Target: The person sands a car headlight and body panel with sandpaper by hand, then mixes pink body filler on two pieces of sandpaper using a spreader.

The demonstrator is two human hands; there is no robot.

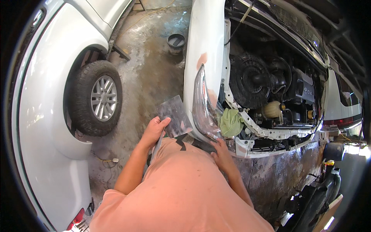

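- Mixing board [174,116], a flat grey square smeared with filler, sits gripped in the left hand [154,129], tilted face-up beside the headlight [203,106], so its load stays within reach of the panel.
- Right hand [221,154] rests on the body edge just under the headlight, fingers curled against it, probably bracing; whether it pinches anything I cannot tell.
- A green rag [230,121] is tucked by the open engine bay [270,89], close at hand.
- White fender [205,42] shows a pinkish patch above the lamp.

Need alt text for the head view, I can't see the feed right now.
The left hand holds a flat grey board beside a white car's headlight, while the right hand rests just below the lamp. A green rag sits in the open engine bay.
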